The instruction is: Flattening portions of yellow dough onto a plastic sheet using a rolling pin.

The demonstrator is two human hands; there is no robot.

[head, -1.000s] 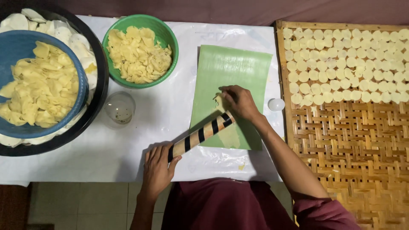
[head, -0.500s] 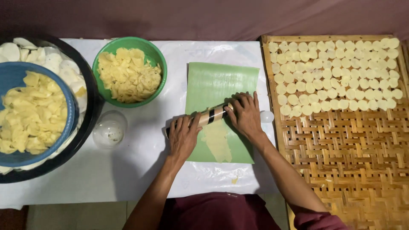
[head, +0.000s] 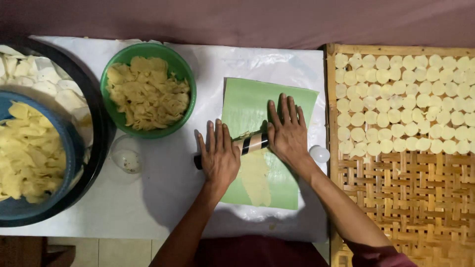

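Note:
A striped black-and-tan rolling pin [head: 251,143] lies across a green sheet [head: 247,106] on the white-covered table. My left hand [head: 218,154] presses flat on the pin's left end, fingers spread. My right hand [head: 287,131] presses flat on its right end. Just behind the pin, on the sheet, lies a long flattened strip of pale yellow dough [head: 256,176], reaching toward me.
A green bowl [head: 148,89] of yellow pieces sits at the back left. A blue bowl [head: 29,158] of the same rests in a black basin [head: 96,128]. A small glass [head: 126,158] stands near them. A woven bamboo tray [head: 405,198] with rows of pale discs lies at right.
Both hands have come onto the pin and rolled it away from me across the green sheet. A longer flattened strip of dough now shows behind it.

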